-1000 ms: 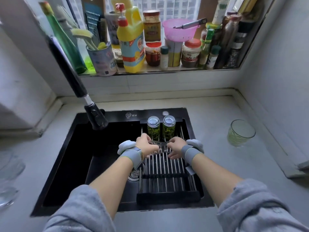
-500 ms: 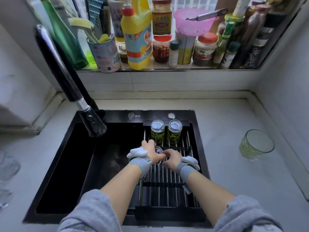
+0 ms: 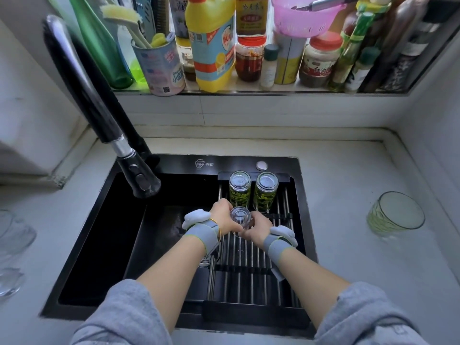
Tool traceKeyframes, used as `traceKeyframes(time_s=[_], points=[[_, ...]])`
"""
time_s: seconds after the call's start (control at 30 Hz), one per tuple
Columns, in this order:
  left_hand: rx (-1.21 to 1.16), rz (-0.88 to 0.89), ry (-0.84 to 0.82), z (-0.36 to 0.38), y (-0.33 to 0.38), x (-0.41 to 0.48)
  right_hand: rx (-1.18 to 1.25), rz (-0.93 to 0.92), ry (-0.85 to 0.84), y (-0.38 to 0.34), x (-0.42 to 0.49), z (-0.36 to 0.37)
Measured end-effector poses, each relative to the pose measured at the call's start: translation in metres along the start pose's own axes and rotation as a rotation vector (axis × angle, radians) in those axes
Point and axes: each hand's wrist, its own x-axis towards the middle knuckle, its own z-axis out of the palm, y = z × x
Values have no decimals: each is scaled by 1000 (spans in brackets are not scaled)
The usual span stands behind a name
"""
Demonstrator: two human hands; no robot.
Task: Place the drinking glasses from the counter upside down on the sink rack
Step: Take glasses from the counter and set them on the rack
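Holding: our left hand (image 3: 224, 215) and right hand (image 3: 257, 229) clasp one clear glass (image 3: 240, 216), base up, on the sink rack (image 3: 251, 277).
Behind it: two green-patterned glasses (image 3: 240, 189), inverted.
Right of rack: one green glass (image 3: 395, 212), upright on the counter (image 3: 348, 185).

Black faucet (image 3: 99, 113), yellow detergent bottle (image 3: 211, 43)

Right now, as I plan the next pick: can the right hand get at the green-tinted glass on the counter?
Probably yes, once it lets go. The right hand is busy holding the small clear glass on the sink rack. The green-tinted glass stands upright to its right, with bare counter between.
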Motion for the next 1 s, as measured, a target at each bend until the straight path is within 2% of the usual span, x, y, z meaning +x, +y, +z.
traceKeyframes(time_s=[0.23, 0.53, 0.6, 0.73, 0.8, 1.0], points=[[-85, 7, -9, -5, -11, 0, -16, 83, 11, -7, 4, 13], [-74, 4, 56, -3, -17, -1, -42, 153, 17, -8, 2, 16], [-71, -12, 74, -3, -21, -5, -131, 197, -45, -6, 2, 13], [-72, -52, 122, -4, -27, -20, -261, 191, -323, -12, -22, 2], [-82, -68, 131, -6, -29, -26, -351, 136, -376, -21, -36, 0], [-178, -141, 200, -29, -55, -67, -746, -140, -294, -92, -73, 20]])
